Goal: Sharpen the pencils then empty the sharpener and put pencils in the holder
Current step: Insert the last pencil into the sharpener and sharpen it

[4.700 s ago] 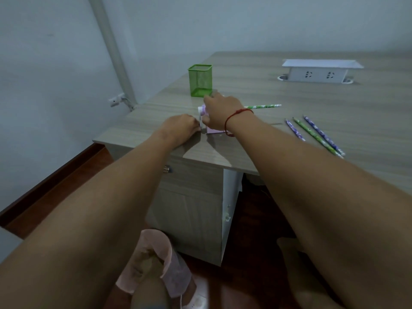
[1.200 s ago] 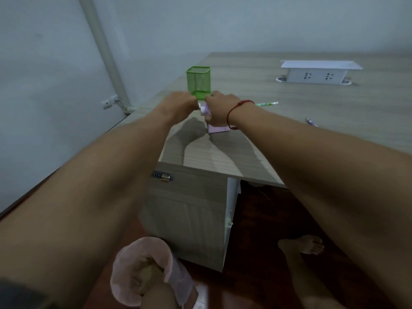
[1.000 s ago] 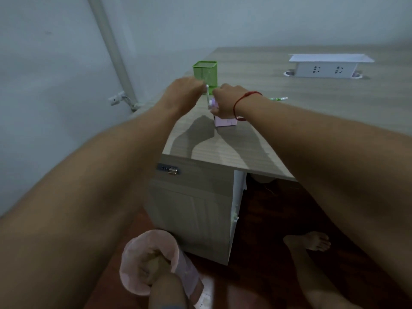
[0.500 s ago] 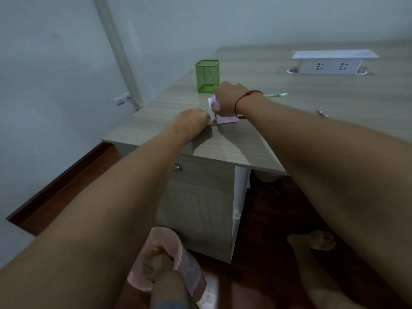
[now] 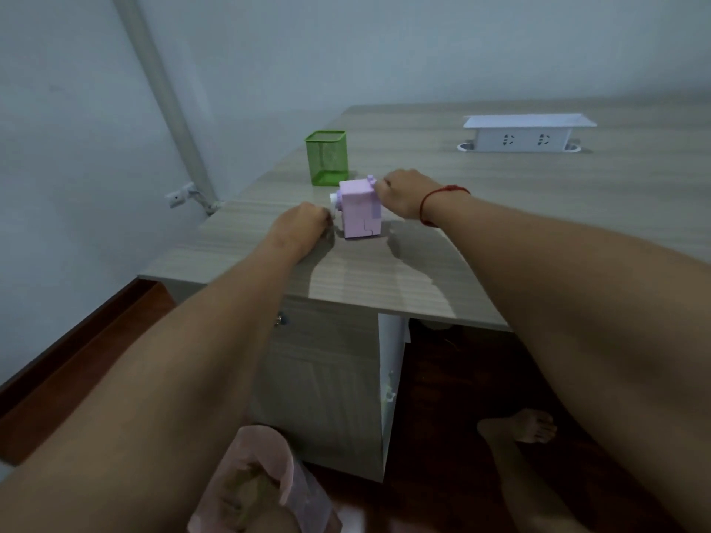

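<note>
A pink box-shaped pencil sharpener (image 5: 359,211) stands on the wooden desk (image 5: 384,275) near its left front corner. My left hand (image 5: 304,228) is a closed fist against the sharpener's left side, at the white crank hub; the handle is hidden inside the fist. My right hand (image 5: 404,192), with a red string on the wrist, pinches the sharpener's upper right end. No pencil shows; my right forearm hides the desk behind it. A green mesh holder (image 5: 327,157) stands empty just behind the sharpener.
A white socket box (image 5: 527,132) sits far back on the desk. On the floor below me are a bin with a pink liner (image 5: 254,486) and a bare foot (image 5: 519,428). A cabinet (image 5: 327,382) is under the desk; the wall is at left.
My right hand has slid off the top of the sharpener to its right end, uncovering the pink body. The green pencil sticking out to the right no longer shows. My left hand stays low at the crank.
</note>
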Action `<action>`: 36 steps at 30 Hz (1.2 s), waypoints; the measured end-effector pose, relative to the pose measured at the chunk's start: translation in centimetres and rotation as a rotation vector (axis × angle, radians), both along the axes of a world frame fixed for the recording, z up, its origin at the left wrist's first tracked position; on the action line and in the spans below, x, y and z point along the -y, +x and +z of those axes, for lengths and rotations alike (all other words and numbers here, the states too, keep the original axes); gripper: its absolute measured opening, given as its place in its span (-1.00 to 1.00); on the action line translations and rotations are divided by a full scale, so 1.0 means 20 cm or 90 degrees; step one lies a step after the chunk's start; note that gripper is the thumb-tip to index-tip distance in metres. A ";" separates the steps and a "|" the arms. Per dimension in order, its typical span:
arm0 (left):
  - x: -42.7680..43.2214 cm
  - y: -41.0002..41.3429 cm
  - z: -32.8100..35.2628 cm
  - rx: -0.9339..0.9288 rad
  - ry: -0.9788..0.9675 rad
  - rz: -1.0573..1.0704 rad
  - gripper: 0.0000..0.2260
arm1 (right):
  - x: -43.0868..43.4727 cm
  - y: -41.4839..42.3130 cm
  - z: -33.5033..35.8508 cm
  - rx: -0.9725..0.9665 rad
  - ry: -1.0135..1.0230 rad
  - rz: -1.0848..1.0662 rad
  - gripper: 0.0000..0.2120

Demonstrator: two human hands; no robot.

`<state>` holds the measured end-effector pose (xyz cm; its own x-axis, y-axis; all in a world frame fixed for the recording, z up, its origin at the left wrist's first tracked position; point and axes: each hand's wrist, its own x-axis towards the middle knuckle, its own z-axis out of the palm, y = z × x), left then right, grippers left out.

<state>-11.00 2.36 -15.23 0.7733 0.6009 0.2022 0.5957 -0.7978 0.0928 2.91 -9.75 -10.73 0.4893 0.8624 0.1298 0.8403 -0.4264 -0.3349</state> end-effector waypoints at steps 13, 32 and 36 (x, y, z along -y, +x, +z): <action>0.18 -0.12 0.12 0.033 0.012 0.020 -0.77 | 0.16 -0.12 0.03 0.116 -0.045 0.011 -0.78; 0.38 0.03 0.09 0.310 -0.073 0.026 -0.69 | 0.50 0.06 -0.07 0.275 -0.040 -0.022 -0.75; 0.34 0.01 0.08 0.328 -0.054 0.017 -0.68 | 0.60 0.15 -0.06 0.246 -0.003 -0.082 -0.77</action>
